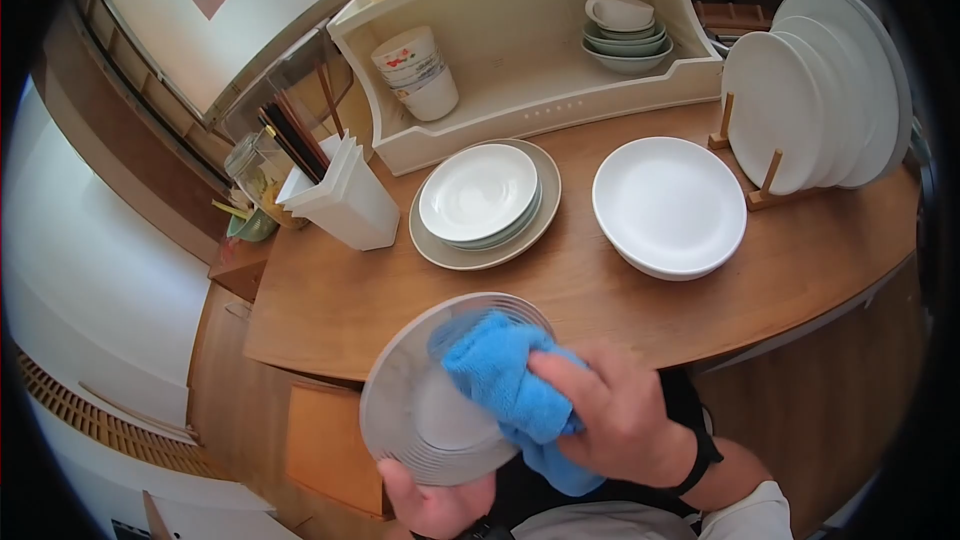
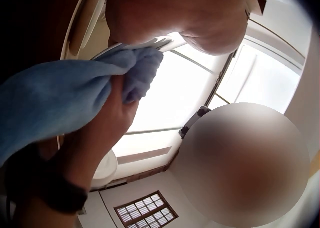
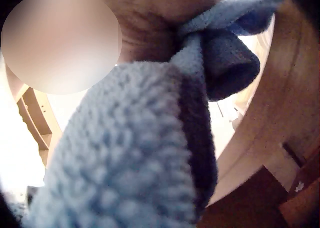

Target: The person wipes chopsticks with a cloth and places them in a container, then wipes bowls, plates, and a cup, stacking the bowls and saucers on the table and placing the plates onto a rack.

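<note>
Against a round, ridged dish [image 1: 440, 418], the right hand [image 1: 622, 415] grips fluffy blue cloth [image 1: 510, 378]; the left hand [image 1: 440, 506] pinches the dish's rim.

Setting: domestic; a home dining or kitchen area, which of the two undetermined. Evidence: brown wooden table [image 1: 800, 250]; cream open-fronted shelf [image 1: 520, 55] holding pale green rounded bowls [image 1: 625, 47]; white round plates [image 1: 768, 110] upright in a wooden peg rack [image 1: 770, 174]; dark slender chopsticks [image 1: 290, 145] in a white tapered holder [image 1: 352, 202]; brown wood-look floor [image 1: 228, 380].
</note>
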### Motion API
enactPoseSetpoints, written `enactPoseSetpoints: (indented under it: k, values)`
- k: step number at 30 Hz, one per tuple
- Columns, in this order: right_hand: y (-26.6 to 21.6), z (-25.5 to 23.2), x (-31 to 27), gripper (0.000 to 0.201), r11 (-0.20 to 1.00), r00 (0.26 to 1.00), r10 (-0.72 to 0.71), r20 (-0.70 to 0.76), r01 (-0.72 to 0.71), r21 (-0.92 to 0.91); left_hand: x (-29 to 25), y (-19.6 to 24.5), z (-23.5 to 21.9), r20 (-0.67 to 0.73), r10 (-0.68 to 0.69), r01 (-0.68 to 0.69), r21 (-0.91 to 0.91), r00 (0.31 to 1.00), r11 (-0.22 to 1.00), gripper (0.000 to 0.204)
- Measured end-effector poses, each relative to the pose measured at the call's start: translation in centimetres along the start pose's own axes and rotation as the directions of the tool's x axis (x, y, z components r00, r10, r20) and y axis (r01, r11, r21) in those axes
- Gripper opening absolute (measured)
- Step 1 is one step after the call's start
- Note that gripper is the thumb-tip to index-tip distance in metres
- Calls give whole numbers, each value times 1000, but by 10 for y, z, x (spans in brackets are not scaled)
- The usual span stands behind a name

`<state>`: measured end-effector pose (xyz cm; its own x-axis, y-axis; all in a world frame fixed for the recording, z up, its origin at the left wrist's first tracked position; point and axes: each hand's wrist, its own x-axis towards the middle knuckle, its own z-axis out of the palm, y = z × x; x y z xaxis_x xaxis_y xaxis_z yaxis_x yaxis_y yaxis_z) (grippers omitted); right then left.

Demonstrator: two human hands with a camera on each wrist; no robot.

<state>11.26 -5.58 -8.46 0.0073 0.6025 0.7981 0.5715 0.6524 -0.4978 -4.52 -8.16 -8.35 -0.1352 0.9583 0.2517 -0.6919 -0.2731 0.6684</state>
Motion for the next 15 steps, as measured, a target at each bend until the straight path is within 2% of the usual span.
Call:
enactPoseSetpoints:
  k: [1, 2, 3, 4, 5, 7, 9, 10, 12, 13, 15]
  values:
    - [-5, 1, -10, 52, 997, 995, 49, 85, -54, 63, 4, 1, -2, -84, -4, 1, -39, 996, 999, 78]
    - [-10, 1, -19, 52, 986, 981, 93, 168, -114, 118, 8, 4, -16, -85, -10, 6, -43, 996, 999, 78]
    - [-17, 4, -24, 53, 986, 970, 53, 237, -88, 140, 10, 8, -38, 122, -121, 133, -98, 985, 986, 76]
    - [-25, 1, -22, 54, 968, 956, 25, 294, -96, 232, 10, 11, -52, 332, -216, 270, -123, 918, 955, 75]
    - [-33, 1, -15, 55, 974, 953, -20, 304, -50, 220, 8, 12, -55, 244, -152, 182, -104, 958, 978, 71]
    - [-34, -1, 0, 56, 980, 950, -51, 308, -13, 201, 9, 7, -44, 231, -149, 171, -80, 962, 982, 70]
    - [-23, -7, 21, 51, 983, 971, -156, 181, 134, 130, 6, 0, -24, 178, -99, 107, -39, 979, 993, 67]
    - [-14, -7, 28, 51, 983, 970, -155, 189, 132, 130, 3, -3, -16, 143, -66, 70, -21, 988, 997, 66]
    - [7, -8, 32, 57, 988, 986, -156, -61, 156, -6, -7, -11, -7, 56, 0, -1, 3, 998, 1000, 65]
    - [12, -10, 27, 57, 988, 987, -157, -41, 156, -11, -7, -9, -16, 106, -64, 64, 0, 992, 998, 65]
    - [18, -15, 14, 63, 999, 983, 16, -182, -10, 31, -3, -3, -14, 69, -80, 82, -31, 994, 996, 65]
